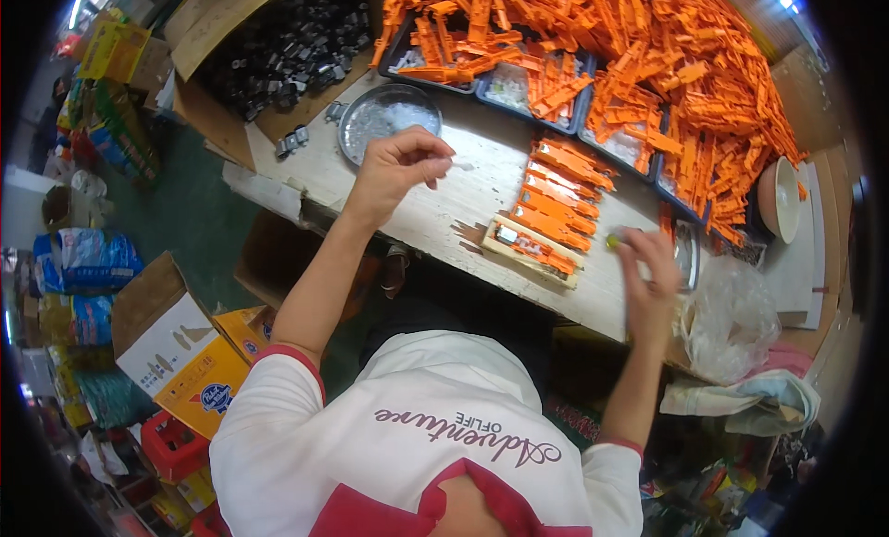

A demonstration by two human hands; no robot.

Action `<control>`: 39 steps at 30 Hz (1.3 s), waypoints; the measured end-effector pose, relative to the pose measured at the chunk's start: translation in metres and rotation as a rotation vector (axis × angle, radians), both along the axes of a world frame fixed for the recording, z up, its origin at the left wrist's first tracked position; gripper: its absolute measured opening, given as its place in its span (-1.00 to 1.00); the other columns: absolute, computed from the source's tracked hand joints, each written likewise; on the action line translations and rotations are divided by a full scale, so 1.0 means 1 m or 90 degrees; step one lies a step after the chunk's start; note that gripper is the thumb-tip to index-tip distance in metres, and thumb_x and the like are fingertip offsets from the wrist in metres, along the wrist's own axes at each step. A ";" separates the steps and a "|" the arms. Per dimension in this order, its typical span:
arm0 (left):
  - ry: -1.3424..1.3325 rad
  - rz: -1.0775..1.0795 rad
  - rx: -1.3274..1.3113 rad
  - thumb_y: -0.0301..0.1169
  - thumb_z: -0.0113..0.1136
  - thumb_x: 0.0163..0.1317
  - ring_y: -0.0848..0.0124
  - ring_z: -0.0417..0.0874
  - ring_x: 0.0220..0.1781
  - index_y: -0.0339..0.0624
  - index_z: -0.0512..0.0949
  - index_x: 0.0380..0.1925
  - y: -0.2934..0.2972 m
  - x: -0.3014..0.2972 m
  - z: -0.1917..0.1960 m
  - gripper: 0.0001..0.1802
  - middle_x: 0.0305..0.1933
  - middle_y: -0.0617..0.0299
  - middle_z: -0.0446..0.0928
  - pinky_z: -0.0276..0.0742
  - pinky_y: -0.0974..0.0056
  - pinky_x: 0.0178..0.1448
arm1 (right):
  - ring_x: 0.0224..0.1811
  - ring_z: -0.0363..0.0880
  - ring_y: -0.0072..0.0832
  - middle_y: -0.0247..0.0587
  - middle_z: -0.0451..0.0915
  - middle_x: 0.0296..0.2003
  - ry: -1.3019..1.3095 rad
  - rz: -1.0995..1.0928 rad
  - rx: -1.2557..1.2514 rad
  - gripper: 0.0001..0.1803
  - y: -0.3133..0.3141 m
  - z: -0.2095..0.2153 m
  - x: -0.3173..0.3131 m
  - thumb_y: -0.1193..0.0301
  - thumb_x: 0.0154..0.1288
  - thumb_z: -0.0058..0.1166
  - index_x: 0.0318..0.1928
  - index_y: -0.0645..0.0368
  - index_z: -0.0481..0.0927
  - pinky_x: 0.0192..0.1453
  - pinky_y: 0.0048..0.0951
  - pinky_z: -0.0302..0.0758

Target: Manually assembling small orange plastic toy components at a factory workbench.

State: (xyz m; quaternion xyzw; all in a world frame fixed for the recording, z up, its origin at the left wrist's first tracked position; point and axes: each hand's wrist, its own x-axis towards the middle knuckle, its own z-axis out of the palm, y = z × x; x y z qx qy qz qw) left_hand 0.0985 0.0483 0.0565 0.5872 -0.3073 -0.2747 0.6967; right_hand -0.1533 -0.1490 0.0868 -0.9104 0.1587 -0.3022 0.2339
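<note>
My left hand point(396, 174) is raised over the bench beside a round metal dish point(355, 134) of small pale pieces. Its thumb and fingertips pinch a small clear-white piece point(463, 166). My right hand point(651, 270) hovers over the bench's right side, fingers curled and slightly blurred, with a small yellow-green piece point(612, 242) at the fingertips. Between the hands, a pale wooden holder point(496, 244) bears an orange plastic housing point(546, 254) with a metal part at its left end. Beyond the holder, several similar orange housings point(557, 206) lie in a row.
A large heap of orange plastic parts point(648, 56) covers the back, partly over dark trays point(576, 106). At the left stands a carton point(206, 120) of black and metal parts. A metal tray point(687, 250), clear plastic bag point(732, 310) and pale bowl point(785, 199) are at the right.
</note>
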 end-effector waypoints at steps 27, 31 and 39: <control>-0.284 -0.058 -0.113 -0.74 0.18 -0.10 0.45 0.50 -0.32 -0.31 0.55 -0.41 -0.040 -0.061 -0.010 -0.80 -0.36 0.18 0.48 0.43 0.45 -0.27 | -0.40 0.39 -0.61 -0.35 0.50 -0.47 0.053 0.166 0.460 -0.81 0.022 -0.029 0.045 0.42 0.17 0.08 -0.26 0.29 0.57 -0.32 -0.60 0.31; -0.422 -0.030 -0.113 -0.73 0.19 -0.12 0.40 0.51 -0.35 -0.29 0.55 -0.40 -0.041 -0.066 -0.012 -0.78 -0.38 0.16 0.50 0.44 0.42 -0.31 | -0.33 0.41 -0.69 -0.40 0.51 -0.42 0.059 0.147 0.789 -0.78 0.020 -0.031 0.040 0.39 0.20 0.06 -0.23 0.31 0.56 -0.25 -0.65 0.35; -0.487 -0.088 -0.125 -0.72 0.20 -0.13 0.35 0.50 -0.38 -0.28 0.55 -0.40 -0.048 -0.071 -0.015 -0.77 -0.38 0.18 0.51 0.44 0.38 -0.33 | -0.34 0.41 -0.62 -0.36 0.47 -0.43 0.127 0.142 0.607 -0.78 0.019 -0.028 0.031 0.41 0.19 0.05 -0.21 0.30 0.54 -0.23 -0.61 0.34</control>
